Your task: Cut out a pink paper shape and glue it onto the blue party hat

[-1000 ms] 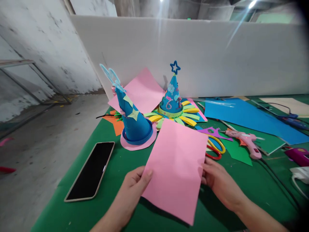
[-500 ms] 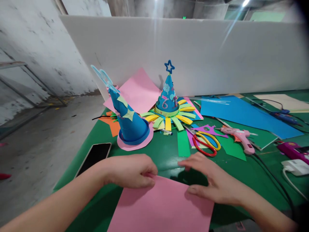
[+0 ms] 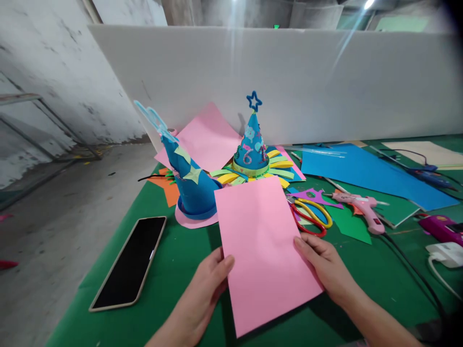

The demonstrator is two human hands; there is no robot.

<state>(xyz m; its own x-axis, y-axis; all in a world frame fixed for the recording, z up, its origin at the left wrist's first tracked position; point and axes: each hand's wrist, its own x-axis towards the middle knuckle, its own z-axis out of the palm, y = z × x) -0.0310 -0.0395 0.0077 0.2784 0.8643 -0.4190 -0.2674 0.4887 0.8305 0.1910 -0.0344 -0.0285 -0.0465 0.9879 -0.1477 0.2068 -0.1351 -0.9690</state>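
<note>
A pink sheet of craft paper (image 3: 264,260) is held up over the green table, tilted a little. My left hand (image 3: 208,284) grips its left edge, thumb on the front face. On the opposite edge my right hand (image 3: 323,262) pinches the sheet, its thumb also in front and the other fingers partly hidden behind. Just beyond the sheet stand a blue cone hat (image 3: 198,193) with a pink brim and a smaller blue cone hat (image 3: 251,147) topped by a star, ringed with yellow and green strips. The sheet covers part of both brims.
A phone (image 3: 128,265) lies at the left. Scissors (image 3: 313,217) with red and yellow handles and a pink glue gun (image 3: 361,207) rest to the right, its cord trailing forward. Blue sheet (image 3: 369,171), white charger (image 3: 446,254) and a white panel (image 3: 289,82) are farther off.
The pink sheet has been raised and moved farther from me. My left hand has shifted from its top edge down to its left edge; my right hand now grips the right edge.
</note>
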